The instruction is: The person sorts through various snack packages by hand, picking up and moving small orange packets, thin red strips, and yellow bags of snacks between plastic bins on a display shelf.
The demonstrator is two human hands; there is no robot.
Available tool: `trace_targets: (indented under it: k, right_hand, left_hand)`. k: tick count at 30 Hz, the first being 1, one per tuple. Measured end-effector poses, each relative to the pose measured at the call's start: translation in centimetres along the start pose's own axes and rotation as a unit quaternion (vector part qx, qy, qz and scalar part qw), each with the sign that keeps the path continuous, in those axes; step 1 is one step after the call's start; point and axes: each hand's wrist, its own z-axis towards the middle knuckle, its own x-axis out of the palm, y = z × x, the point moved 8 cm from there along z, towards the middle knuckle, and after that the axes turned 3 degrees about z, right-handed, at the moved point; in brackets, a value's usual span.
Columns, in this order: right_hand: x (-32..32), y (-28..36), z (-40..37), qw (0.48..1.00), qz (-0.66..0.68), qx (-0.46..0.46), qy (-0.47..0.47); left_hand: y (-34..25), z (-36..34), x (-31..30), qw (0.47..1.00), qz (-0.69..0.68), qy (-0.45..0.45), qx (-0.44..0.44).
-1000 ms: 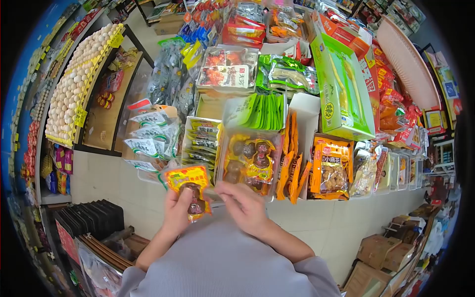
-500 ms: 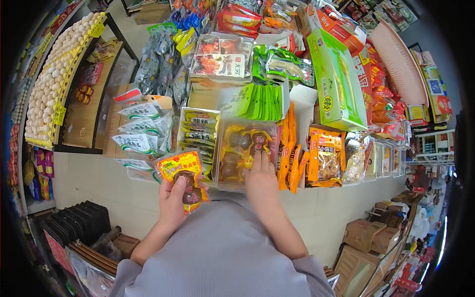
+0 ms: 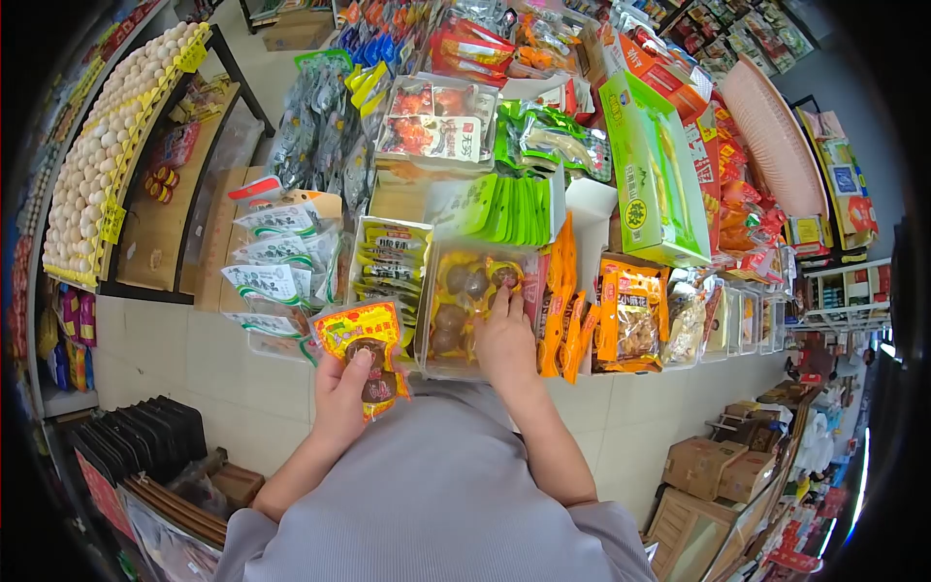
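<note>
My left hand [image 3: 341, 393] grips a yellow and red packet of braised eggs [image 3: 367, 335], thumb on its front, with brown round eggs showing through the clear window. In front of me stands a clear plastic bin [image 3: 448, 367] holding similar packets [image 3: 451, 328]. Inside its right side, my right hand [image 3: 507, 339] has its fingertips closed on the edge of another braised egg packet [image 3: 504, 273]; the undersides of the fingers are hidden. Slim yellow packets [image 3: 393, 254] fill the box to the left, and orange packets [image 3: 560, 291] stand upright just right of the bin.
Green packets [image 3: 509, 209] stand behind the bin, beside a tall green box [image 3: 659, 175]. White and green packets [image 3: 267, 281] lie at the left. Trays of eggs [image 3: 97, 184] line a rack on the far left. Cardboard boxes [image 3: 706, 456] sit on the right.
The packet under my right hand has tipped and its top sits lower in the bin. My left hand still holds its packet, slightly lower. The view has shifted a little.
</note>
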Motion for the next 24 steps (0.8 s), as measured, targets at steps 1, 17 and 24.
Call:
trace_targets:
  k: [1, 17, 24]
  right_hand:
    - [-0.2, 0.1, 0.0, 1.0, 0.002, -0.001, 0.002]
    - [-5.3, 4.7, -5.9, 0.898, 0.419, -0.124, 0.051]
    - [-6.4, 0.4, -4.1, 0.954, 0.265, -0.002, -0.139]
  left_hand:
    - [-0.1, 0.0, 0.2, 1.0, -0.004, 0.003, 0.0]
    - [1.7, 1.6, 5.1, 0.957, 0.253, 0.138, 0.03]
    - [0.9, 0.7, 4.8, 0.956, 0.27, 0.111, 0.025]
